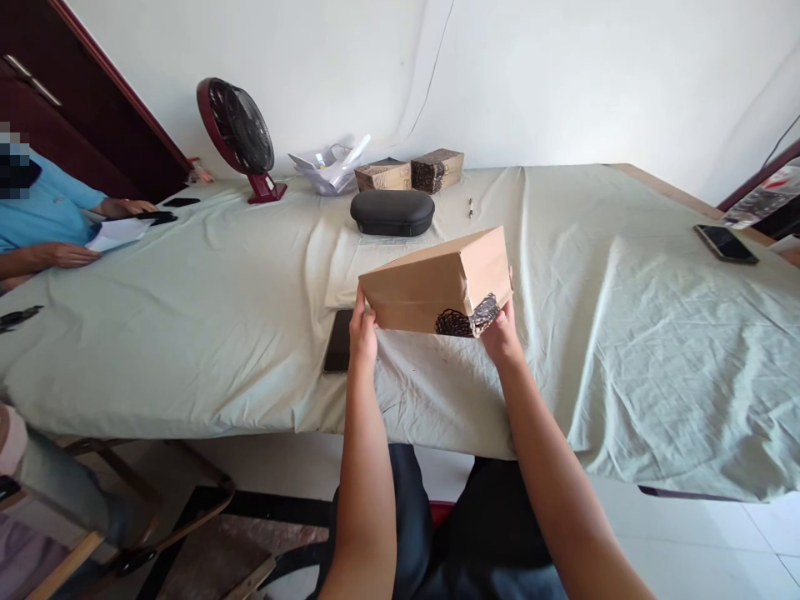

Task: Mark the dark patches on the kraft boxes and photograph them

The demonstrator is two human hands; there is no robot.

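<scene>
A brown cardboard box (412,292) with black scribbled lines on its near right corner is held up, tilted, over the cloth-covered table. My left hand (363,332) grips its left end, thumb on the near side. At the other end, my right hand (502,332) holds the lower right corner; some of its fingers are hidden behind the box. Partly behind my left hand lies a dark tablet or phone (337,342) on the cloth. Beyond the box sits a black zip case (392,212).
Two patterned cardboard boxes (382,176) stand near the wall, beside a plastic bag (328,171) and a dark red fan (241,133). A pen (471,208) lies behind the held box. At right is a phone (725,243). Someone in a blue shirt (59,196) sits left, holding paper.
</scene>
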